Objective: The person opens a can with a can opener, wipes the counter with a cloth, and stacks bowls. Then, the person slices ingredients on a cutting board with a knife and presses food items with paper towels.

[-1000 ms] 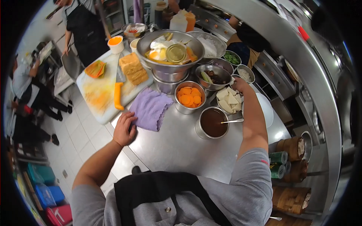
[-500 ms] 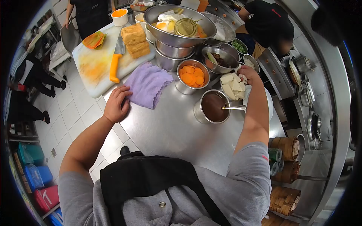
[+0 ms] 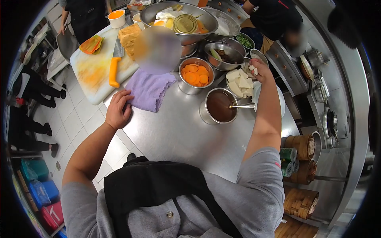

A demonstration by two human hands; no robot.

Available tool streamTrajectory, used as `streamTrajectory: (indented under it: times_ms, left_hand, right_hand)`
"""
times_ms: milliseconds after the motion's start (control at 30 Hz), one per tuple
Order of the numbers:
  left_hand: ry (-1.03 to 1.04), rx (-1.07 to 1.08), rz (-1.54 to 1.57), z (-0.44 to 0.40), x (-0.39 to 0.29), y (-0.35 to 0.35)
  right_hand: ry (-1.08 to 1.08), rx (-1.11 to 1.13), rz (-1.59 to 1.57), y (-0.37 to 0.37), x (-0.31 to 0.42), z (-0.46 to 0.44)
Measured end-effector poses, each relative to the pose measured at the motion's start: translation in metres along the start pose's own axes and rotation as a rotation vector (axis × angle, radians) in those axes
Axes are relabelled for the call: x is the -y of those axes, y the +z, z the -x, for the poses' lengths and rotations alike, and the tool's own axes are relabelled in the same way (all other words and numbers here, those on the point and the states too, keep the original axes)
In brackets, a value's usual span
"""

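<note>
My left hand (image 3: 118, 108) lies flat at the edge of the steel table, its fingertips at a purple cloth (image 3: 149, 89). Small white chunks (image 3: 253, 70) are pinched in the fingers of my right hand (image 3: 260, 69), which is raised over a bowl partly hidden behind it. Just below sits a bowl of white cut pieces (image 3: 239, 83), tofu-like in look. A steel pot of brown sauce (image 3: 218, 106) with a spoon (image 3: 243, 106) stands nearer to me. Beside it is a steel container of sliced carrots (image 3: 194, 75).
The white cutting board (image 3: 93, 89) bears an orange-handled knife (image 3: 114, 72), fried blocks (image 3: 129, 39) and peelings (image 3: 92, 44). A large steel bowl (image 3: 152, 15) holds a tin can (image 3: 185, 24). A white plate (image 3: 278, 101) lies under my right forearm. Co-workers stand beyond the table.
My right hand has lifted away from the bowl of white pieces, with small white chunks now showing in its fingers. The view has shifted slightly; my left hand stays on the table.
</note>
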State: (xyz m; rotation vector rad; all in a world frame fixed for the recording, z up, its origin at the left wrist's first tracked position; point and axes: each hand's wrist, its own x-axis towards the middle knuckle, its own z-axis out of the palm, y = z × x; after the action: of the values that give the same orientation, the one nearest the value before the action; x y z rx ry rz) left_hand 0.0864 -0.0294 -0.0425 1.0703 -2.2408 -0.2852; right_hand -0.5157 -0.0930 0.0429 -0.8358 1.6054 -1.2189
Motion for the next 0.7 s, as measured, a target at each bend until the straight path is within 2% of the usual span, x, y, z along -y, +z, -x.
streamTrajectory:
  times_ms: [133,267,333,400,467,500,633,700]
  left_hand:
    - [0.007,-0.002,0.000,-0.001,0.001,0.001]
    - [0.009,0.009,0.006,-0.002,0.000,0.000]
    - [0.004,0.014,0.021,-0.001,0.001,0.000]
    - [0.023,0.011,0.014,-0.002,0.002,0.000]
    - [0.047,0.008,0.004,-0.002,0.001,0.001]
    - [0.043,0.006,0.005,-0.002,0.001,0.001]
    - [0.039,0.003,0.009,-0.001,0.003,0.001]
    - [0.053,-0.005,0.004,-0.002,0.006,0.003]
  right_hand:
    - [-0.074,-0.047,-0.109,-0.022,0.016,0.026]
    - [-0.148,-0.132,0.067,-0.065,0.014,0.064]
    - [0.015,-0.311,0.228,-0.086,-0.001,0.076]
    - [0.031,-0.280,0.309,-0.100,-0.022,0.086]
    - [0.168,-0.315,0.417,-0.100,-0.037,0.096]
    - [0.163,-0.348,0.538,-0.101,-0.039,0.098]
    - [0.152,-0.489,0.684,-0.102,-0.013,0.113]
    - [0.029,-0.712,0.861,-0.092,0.014,0.126]
